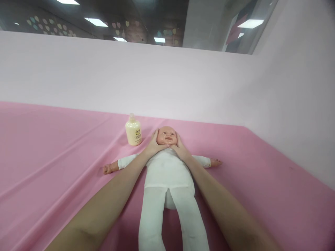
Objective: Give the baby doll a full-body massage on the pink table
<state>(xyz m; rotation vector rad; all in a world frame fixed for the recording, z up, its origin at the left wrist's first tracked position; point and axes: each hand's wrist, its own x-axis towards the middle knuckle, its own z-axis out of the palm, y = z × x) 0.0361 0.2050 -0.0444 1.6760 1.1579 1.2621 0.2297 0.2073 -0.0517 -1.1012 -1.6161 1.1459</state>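
Note:
A baby doll (169,170) in white cloth lies on its back, head away from me, arms spread to both sides. My left hand (154,144) cups the left side of the doll's head (166,136), its thumb across the chin and neck. Against the right side of the head rests my right hand (181,147), with its thumb near the chin too. The head sits between both palms. Parts of the fingers are hidden beside and behind the head.
A pale yellow pump bottle (134,132) stands left of the doll's head. Pink cloth (78,146) with folds covers the surface. A white wall (131,76) rises behind and at the right, with a window (146,21) above it.

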